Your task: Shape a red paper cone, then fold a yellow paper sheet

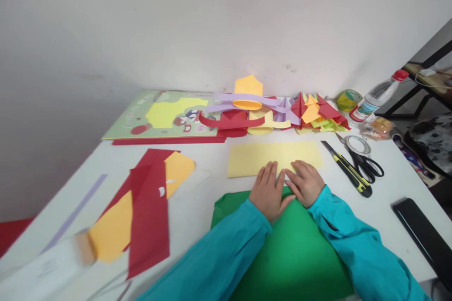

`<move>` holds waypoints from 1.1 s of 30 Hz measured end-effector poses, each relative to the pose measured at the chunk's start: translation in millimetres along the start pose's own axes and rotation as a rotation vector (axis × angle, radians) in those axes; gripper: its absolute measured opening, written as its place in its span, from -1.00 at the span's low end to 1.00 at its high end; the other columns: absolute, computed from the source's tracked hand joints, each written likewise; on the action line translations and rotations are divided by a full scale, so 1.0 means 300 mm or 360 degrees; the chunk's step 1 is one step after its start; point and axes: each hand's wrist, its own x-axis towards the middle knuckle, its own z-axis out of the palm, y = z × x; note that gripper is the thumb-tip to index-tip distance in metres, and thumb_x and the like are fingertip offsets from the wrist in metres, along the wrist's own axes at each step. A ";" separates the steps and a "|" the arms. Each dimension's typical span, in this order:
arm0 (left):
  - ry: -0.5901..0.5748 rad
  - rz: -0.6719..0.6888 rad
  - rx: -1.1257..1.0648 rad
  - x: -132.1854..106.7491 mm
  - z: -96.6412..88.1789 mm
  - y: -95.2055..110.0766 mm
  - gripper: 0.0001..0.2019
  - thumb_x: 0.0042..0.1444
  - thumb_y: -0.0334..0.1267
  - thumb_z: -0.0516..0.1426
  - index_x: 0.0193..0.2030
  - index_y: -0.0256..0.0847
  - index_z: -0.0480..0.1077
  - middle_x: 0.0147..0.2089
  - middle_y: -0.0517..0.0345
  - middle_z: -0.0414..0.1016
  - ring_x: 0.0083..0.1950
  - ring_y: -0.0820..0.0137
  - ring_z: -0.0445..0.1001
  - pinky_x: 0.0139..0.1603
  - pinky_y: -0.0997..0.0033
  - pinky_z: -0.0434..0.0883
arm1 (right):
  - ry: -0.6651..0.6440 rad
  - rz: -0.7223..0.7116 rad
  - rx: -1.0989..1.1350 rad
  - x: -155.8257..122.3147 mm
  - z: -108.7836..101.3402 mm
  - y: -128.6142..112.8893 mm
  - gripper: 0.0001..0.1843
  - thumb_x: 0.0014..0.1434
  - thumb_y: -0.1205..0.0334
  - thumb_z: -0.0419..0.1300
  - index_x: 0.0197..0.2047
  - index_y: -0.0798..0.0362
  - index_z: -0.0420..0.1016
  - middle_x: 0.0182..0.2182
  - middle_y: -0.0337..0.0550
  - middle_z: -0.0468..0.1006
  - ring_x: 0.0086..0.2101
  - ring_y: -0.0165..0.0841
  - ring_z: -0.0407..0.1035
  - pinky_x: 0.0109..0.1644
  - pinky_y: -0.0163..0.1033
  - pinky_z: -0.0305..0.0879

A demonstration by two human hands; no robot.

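Head view: a yellow paper [275, 153] lies flat on the white desk [194, 214], in front of the person, with both hands at its near edge. The left hand [270, 193] rests palm down, its grip open and fingers stretched onto the paper; the right hand [304, 182] sits just beside it — fingers slightly bent, grip also open, pressing rather than pinching. Under the wrists spreads something green [293, 249]. To the right lie a cutter [348, 169] and scissors [360, 161]; red paper [148, 221] lies to the left — well apart from the hands.
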 end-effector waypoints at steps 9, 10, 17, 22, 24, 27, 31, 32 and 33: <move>0.0095 0.0067 -0.0020 -0.012 0.017 -0.005 -0.32 0.13 0.15 -0.03 0.15 -0.46 0.26 0.24 -0.53 0.15 0.33 -0.16 0.01 0.21 -0.22 0.10 | 0.0099 -0.0108 -0.0107 -0.002 0.007 -0.003 -0.64 0.26 0.11 0.03 -0.06 0.10 0.53 -0.01 0.12 0.48 0.05 -0.09 0.28 0.08 0.02 0.20; 0.0090 0.0065 0.0002 -0.013 0.015 -0.003 -0.32 0.12 0.15 -0.02 0.15 -0.46 0.26 0.24 -0.52 0.16 0.33 -0.16 0.02 0.21 -0.21 0.10 | 0.0100 -0.0102 -0.0122 -0.001 0.005 -0.004 -0.65 0.26 0.11 0.04 -0.07 0.09 0.54 -0.01 0.11 0.49 0.03 -0.09 0.30 0.08 0.03 0.19; 0.0049 -0.0221 0.0162 -0.029 -0.002 0.031 -0.27 0.13 0.14 -0.02 0.13 -0.59 0.27 0.21 -0.59 0.19 0.28 -0.19 0.12 0.19 -0.17 0.16 | 0.0202 -0.0052 -0.0091 0.011 -0.010 -0.005 -0.74 0.25 0.20 0.07 -0.18 0.04 0.58 -0.07 0.01 0.55 -0.03 -0.17 0.38 0.03 -0.05 0.20; -0.0058 -0.0551 0.0197 -0.043 -0.023 0.040 -0.18 0.09 0.21 -0.02 0.13 -0.66 0.26 0.21 -0.64 0.15 0.27 -0.23 0.12 0.20 -0.17 0.14 | 0.0233 -0.0044 -0.0043 0.012 -0.010 -0.001 -0.76 0.23 0.23 0.09 -0.21 0.03 0.59 -0.09 -0.04 0.56 -0.05 -0.17 0.39 0.03 -0.05 0.18; -0.0113 -0.0654 0.0218 -0.050 -0.036 0.040 -0.18 0.09 0.20 -0.02 0.15 -0.66 0.25 0.22 -0.64 0.14 0.28 -0.24 0.10 0.20 -0.18 0.13 | 0.0238 -0.0037 -0.0038 0.011 -0.010 0.000 -0.77 0.22 0.24 0.09 -0.21 0.04 0.59 -0.09 -0.04 0.56 -0.04 -0.18 0.38 0.04 -0.06 0.17; -0.0171 -0.0750 0.0230 -0.059 -0.053 0.038 -0.16 0.08 0.21 -0.01 0.18 -0.65 0.22 0.24 -0.63 0.11 0.29 -0.24 0.08 0.21 -0.21 0.09 | 0.0241 -0.0032 -0.0040 0.009 -0.010 0.001 -0.77 0.22 0.24 0.10 -0.21 0.03 0.59 -0.08 -0.05 0.56 -0.04 -0.18 0.38 0.04 -0.06 0.16; -0.0202 -0.0808 0.0299 -0.069 -0.062 0.032 -0.13 0.06 0.24 -0.02 0.19 -0.64 0.20 0.25 -0.61 0.10 0.29 -0.26 0.07 0.21 -0.30 0.01 | 0.0244 -0.0044 -0.0036 0.008 -0.010 0.003 -0.77 0.22 0.24 0.09 -0.21 0.03 0.59 -0.08 -0.05 0.56 -0.04 -0.17 0.38 0.02 -0.06 0.18; -0.0210 -0.0828 0.0342 -0.071 -0.064 0.028 -0.14 0.07 0.23 -0.02 0.19 -0.66 0.20 0.24 -0.62 0.10 0.28 -0.27 0.07 0.21 -0.32 -0.01 | 0.0246 -0.0043 -0.0034 0.008 -0.010 0.004 -0.77 0.22 0.24 0.10 -0.21 0.03 0.60 -0.08 -0.05 0.56 -0.04 -0.17 0.38 0.02 -0.05 0.18; -0.0218 -0.0852 0.0389 -0.074 -0.066 0.023 -0.14 0.07 0.22 -0.02 0.18 -0.68 0.20 0.24 -0.64 0.11 0.28 -0.27 0.08 0.21 -0.34 -0.03 | 0.0250 -0.0040 -0.0031 0.008 -0.009 0.004 -0.77 0.22 0.24 0.10 -0.22 0.03 0.60 -0.08 -0.05 0.56 -0.04 -0.17 0.38 0.02 -0.05 0.18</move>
